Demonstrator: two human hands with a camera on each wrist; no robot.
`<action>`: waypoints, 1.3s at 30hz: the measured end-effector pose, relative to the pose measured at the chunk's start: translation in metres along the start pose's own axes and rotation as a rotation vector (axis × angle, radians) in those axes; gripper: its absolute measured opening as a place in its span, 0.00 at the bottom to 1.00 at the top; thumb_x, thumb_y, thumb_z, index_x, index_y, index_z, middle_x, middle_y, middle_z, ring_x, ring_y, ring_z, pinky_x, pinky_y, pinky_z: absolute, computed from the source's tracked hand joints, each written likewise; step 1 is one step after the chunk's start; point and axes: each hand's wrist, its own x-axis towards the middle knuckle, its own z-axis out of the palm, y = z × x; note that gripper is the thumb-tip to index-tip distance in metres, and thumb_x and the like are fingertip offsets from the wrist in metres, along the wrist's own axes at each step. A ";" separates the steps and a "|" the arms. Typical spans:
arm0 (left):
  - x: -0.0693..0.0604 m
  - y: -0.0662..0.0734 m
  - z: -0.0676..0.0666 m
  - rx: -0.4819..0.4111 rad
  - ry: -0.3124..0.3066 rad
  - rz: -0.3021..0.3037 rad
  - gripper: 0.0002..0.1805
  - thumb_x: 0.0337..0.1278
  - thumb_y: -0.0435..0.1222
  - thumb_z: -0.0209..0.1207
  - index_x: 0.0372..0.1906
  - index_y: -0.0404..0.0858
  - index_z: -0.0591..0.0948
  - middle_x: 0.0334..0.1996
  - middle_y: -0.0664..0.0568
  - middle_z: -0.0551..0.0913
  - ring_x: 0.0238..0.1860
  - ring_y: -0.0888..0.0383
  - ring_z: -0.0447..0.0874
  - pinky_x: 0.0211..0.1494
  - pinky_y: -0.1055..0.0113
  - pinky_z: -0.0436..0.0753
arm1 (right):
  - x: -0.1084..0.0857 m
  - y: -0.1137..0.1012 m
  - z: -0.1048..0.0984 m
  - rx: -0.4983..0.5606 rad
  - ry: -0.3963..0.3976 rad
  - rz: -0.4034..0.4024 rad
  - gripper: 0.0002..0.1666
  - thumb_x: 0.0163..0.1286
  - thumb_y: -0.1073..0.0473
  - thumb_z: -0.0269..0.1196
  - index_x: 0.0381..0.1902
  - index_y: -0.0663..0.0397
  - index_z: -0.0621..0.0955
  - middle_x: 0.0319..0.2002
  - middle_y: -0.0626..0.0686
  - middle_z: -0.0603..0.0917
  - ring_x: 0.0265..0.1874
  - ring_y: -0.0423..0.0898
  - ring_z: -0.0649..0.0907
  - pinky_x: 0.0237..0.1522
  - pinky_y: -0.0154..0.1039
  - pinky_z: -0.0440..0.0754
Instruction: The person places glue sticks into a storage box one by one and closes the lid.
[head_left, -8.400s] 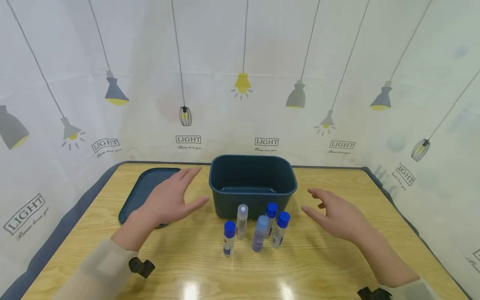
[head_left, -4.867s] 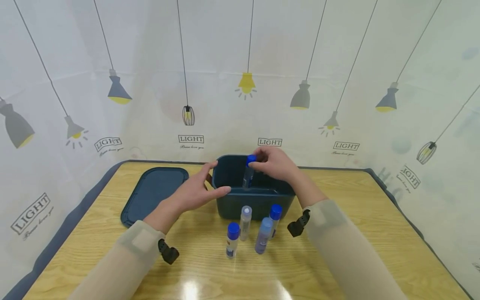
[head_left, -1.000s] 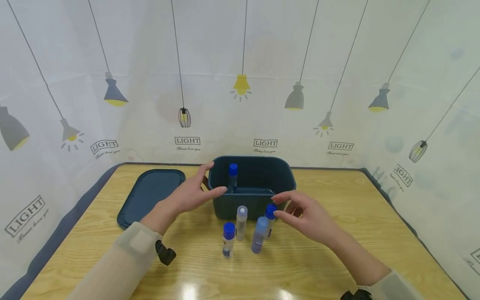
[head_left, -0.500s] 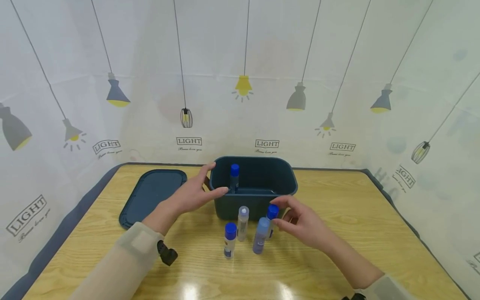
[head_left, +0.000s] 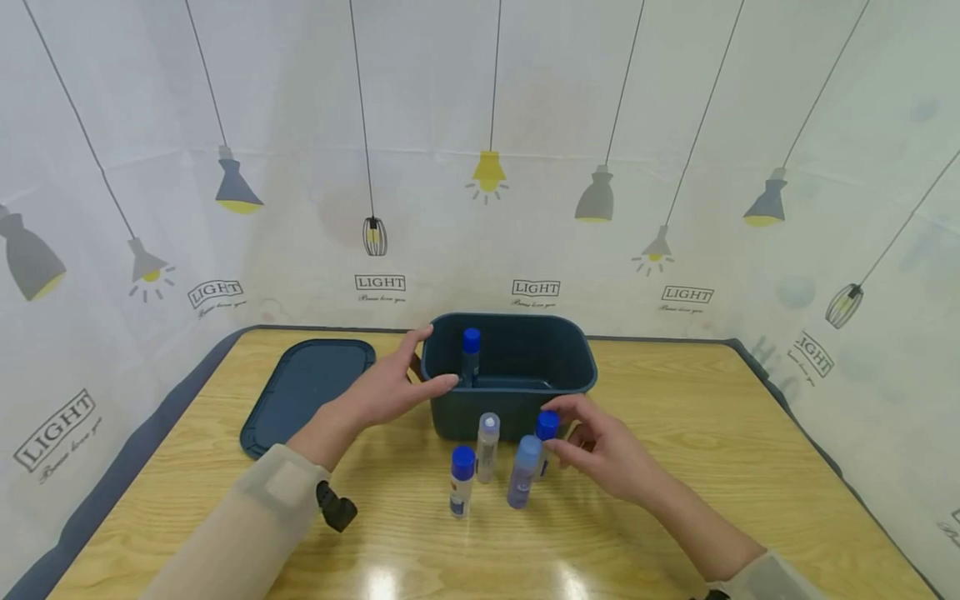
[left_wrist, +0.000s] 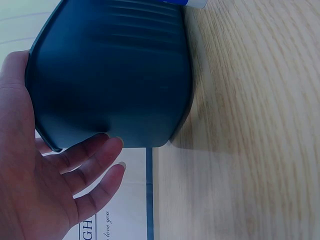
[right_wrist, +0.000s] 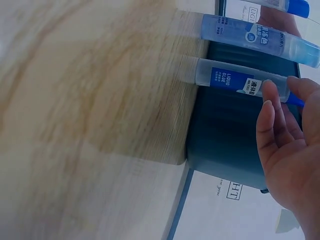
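My left hand (head_left: 378, 387) holds the left end of a dark blue plastic bin (head_left: 457, 417), its thumb and index finger at the rims. In the left wrist view, its other fingers curl by the end wall. My right hand (head_left: 607, 446) pinches the blue cap of a liquid glue bottle (right_wrist: 230, 82) standing before the bin. Beside that stand a purplish glue bottle (head_left: 522, 475), a clear-capped glue bottle (head_left: 487, 450) and another blue-capped glue bottle (head_left: 461, 483). Inside the bin, at its left, a blue-capped bottle (head_left: 471, 354) stands upright.
A dark blue lid (head_left: 307, 392) lies flat on the wooden table (head_left: 675, 525), left of the bin. Behind and at both sides hangs a pale cloth (head_left: 300, 125) printed with lamps.
My left hand has moved onto the bin's end. My right hand has set one blue-capped bottle inside, come back out, and just now closed its fingertips on another bottle's cap.
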 end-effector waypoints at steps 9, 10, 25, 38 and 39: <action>0.000 0.001 0.001 -0.003 0.003 -0.004 0.60 0.64 0.75 0.61 0.91 0.58 0.47 0.65 0.42 0.82 0.48 0.49 0.87 0.54 0.51 0.87 | -0.007 -0.005 -0.009 0.009 0.056 -0.061 0.23 0.77 0.61 0.72 0.66 0.46 0.80 0.50 0.57 0.87 0.27 0.46 0.85 0.28 0.36 0.83; -0.001 0.001 0.001 -0.002 0.003 -0.004 0.60 0.64 0.75 0.61 0.91 0.58 0.47 0.65 0.42 0.82 0.48 0.49 0.87 0.54 0.50 0.87 | -0.009 -0.007 -0.011 0.014 0.063 -0.069 0.23 0.77 0.61 0.72 0.66 0.46 0.79 0.50 0.57 0.87 0.27 0.47 0.85 0.28 0.36 0.83; 0.000 0.000 0.001 0.013 0.002 0.002 0.60 0.65 0.76 0.60 0.91 0.58 0.46 0.63 0.43 0.82 0.47 0.51 0.87 0.53 0.51 0.87 | -0.014 -0.039 -0.045 -0.083 0.224 -0.211 0.29 0.76 0.68 0.70 0.71 0.48 0.78 0.47 0.56 0.86 0.23 0.41 0.83 0.26 0.36 0.82; -0.001 0.002 0.000 0.012 0.000 0.002 0.60 0.65 0.75 0.60 0.91 0.57 0.46 0.62 0.42 0.83 0.46 0.51 0.87 0.52 0.53 0.87 | 0.010 -0.066 -0.068 -0.125 0.321 -0.335 0.32 0.74 0.72 0.69 0.72 0.51 0.77 0.46 0.52 0.86 0.21 0.42 0.81 0.25 0.36 0.80; -0.001 0.002 0.000 0.012 0.000 0.003 0.60 0.65 0.75 0.60 0.91 0.57 0.46 0.62 0.42 0.83 0.46 0.51 0.87 0.51 0.53 0.87 | 0.012 -0.068 -0.070 -0.122 0.325 -0.337 0.32 0.74 0.72 0.69 0.72 0.51 0.77 0.46 0.53 0.87 0.21 0.42 0.81 0.26 0.35 0.80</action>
